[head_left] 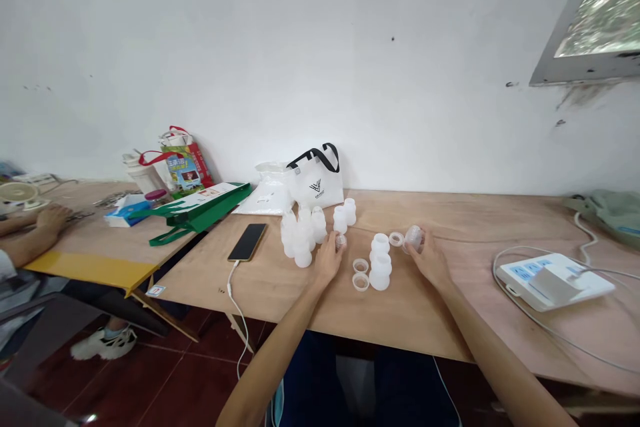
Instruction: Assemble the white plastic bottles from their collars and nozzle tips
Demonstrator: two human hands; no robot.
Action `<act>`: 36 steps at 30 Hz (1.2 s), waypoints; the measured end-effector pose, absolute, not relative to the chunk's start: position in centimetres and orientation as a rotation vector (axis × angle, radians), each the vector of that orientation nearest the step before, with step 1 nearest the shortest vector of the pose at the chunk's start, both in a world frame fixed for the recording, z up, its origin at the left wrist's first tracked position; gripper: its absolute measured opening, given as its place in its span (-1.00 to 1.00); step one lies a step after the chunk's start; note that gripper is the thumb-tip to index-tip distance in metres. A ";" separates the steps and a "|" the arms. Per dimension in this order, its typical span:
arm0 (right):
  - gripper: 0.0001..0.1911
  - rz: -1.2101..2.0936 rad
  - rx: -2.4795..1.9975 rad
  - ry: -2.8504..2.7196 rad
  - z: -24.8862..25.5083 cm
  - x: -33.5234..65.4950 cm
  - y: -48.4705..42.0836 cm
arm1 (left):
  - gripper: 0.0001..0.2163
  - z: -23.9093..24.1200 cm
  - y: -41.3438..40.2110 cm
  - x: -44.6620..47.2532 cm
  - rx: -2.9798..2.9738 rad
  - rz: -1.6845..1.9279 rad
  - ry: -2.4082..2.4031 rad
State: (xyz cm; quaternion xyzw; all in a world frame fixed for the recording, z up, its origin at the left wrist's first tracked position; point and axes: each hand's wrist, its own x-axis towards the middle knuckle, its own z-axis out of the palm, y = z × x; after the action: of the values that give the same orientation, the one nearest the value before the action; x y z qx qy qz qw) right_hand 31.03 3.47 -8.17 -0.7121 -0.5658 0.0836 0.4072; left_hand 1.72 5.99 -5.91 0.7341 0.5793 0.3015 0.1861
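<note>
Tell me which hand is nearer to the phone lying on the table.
Left. The left hand rests just right of the cluster of white bottles, which sits beside the phone. The right hand is farther right, past the loose rings.

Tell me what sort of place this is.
Probably a makeshift workroom for small hand assembly, not a factory. A bare plywood table stands against a plain white wall; small white plastic bottles cluster by the left hand, and a power strip lies on the table.
</note>
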 end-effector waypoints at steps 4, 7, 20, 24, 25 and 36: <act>-0.32 0.241 -1.732 -1.421 -8.3 31.2 3.5 | -0.71 -5.5 5.7 1.8 2.115 0.798 1.645; -0.31 0.260 -1.692 -1.406 -8.1 31.2 3.3 | -0.70 -5.2 5.4 1.9 2.146 0.755 1.666; -0.27 0.133 -1.478 -1.397 -7.4 29.5 -0.4 | -0.60 -5.8 5.4 2.1 2.247 0.646 1.711; -0.42 0.223 -1.533 -1.628 -8.7 30.0 -1.0 | -0.58 -5.8 5.2 2.0 2.262 0.661 1.699; -0.46 0.247 -1.552 -1.671 -9.0 30.2 -0.9 | -0.59 -5.8 5.2 2.0 2.264 0.667 1.698; -0.35 0.271 -1.513 -1.453 -8.3 30.0 -1.2 | -0.71 -5.2 4.5 1.7 2.239 1.021 1.608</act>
State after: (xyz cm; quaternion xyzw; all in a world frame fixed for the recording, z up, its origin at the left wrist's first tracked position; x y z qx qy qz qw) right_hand 29.97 -1.15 -8.31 -0.6233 -0.5984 0.1118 0.4908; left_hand 1.75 4.50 -5.25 0.7578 0.5442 0.3454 0.1010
